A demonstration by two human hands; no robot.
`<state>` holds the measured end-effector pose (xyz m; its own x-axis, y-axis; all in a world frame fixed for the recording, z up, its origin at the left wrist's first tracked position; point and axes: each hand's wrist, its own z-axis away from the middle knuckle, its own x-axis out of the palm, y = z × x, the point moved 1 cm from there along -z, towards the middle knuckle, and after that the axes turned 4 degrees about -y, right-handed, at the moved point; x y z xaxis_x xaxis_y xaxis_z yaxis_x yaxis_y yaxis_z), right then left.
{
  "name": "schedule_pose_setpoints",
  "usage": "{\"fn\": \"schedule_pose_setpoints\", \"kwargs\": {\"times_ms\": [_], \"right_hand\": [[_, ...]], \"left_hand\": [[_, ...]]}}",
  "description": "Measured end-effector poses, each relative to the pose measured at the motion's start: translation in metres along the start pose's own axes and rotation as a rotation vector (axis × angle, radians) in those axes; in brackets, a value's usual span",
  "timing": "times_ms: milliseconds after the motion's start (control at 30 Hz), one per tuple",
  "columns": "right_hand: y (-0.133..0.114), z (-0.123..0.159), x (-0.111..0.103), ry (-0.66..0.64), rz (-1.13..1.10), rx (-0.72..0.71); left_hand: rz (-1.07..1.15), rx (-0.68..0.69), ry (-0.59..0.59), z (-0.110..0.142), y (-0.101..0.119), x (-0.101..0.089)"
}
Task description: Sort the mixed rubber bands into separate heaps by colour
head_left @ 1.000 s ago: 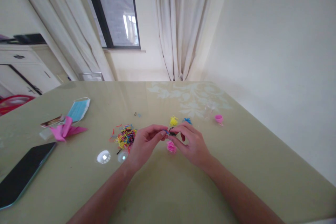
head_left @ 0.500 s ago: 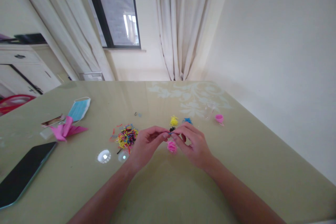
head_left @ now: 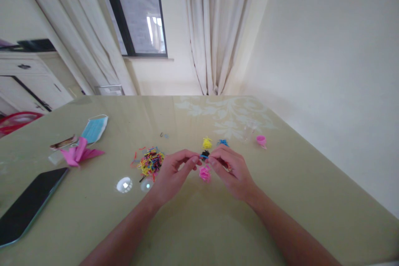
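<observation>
My left hand (head_left: 177, 170) pinches one end of a small blue rubber band (head_left: 204, 156) between thumb and forefinger. The other end is pinched in my right hand (head_left: 232, 170), so the band spans the gap between my fingertips. Behind it lies a little heap of black bands (head_left: 205, 154), partly hidden. Pink bands (head_left: 205, 173) sit just below the fingertips, yellow bands (head_left: 207, 143) above them, and blue bands (head_left: 222, 143) beyond my right hand. A larger mixed pile of coloured bands (head_left: 151, 162) lies left of my left hand. Small coloured bits show under my right fingers, too hidden to name.
On the left of the table (head_left: 199, 232) are a phone (head_left: 29, 205), a pink folded-paper piece (head_left: 79, 153) and a blue face mask (head_left: 95, 129). A small pink cup-shaped thing (head_left: 261, 141) stands at the right. Two loose bands (head_left: 161, 135) lie farther back.
My fingertips have drawn slightly apart, and the blue band now shows stretched between them. More of the black heap is visible. The things on the table have stayed put.
</observation>
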<state>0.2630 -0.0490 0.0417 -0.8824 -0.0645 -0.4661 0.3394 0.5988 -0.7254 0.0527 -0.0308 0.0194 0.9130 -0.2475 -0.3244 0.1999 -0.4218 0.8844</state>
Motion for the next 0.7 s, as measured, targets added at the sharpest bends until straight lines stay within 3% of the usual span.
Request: {"fn": "schedule_pose_setpoints", "kwargs": {"times_ms": [133, 233, 300, 500, 700], "right_hand": [[0.000, -0.002, -0.015, 0.080, -0.035, -0.001], [0.003, -0.003, -0.028, 0.146, -0.044, 0.023], [0.008, -0.005, -0.037, 0.189, -0.039, 0.037], [0.043, -0.010, -0.050, 0.282, 0.214, 0.224], [0.082, -0.011, -0.047, 0.173, 0.544, 0.421]], "left_hand": [[-0.650, 0.036, 0.055, -0.003, -0.012, -0.012], [-1.088, -0.135, 0.037, -0.004, -0.020, -0.023], [-1.253, -0.250, 0.018, -0.003, -0.023, -0.031], [-1.379, -0.426, -0.071, -0.003, -0.029, -0.046], [-1.363, -0.453, -0.119, -0.007, -0.034, -0.049]]}}
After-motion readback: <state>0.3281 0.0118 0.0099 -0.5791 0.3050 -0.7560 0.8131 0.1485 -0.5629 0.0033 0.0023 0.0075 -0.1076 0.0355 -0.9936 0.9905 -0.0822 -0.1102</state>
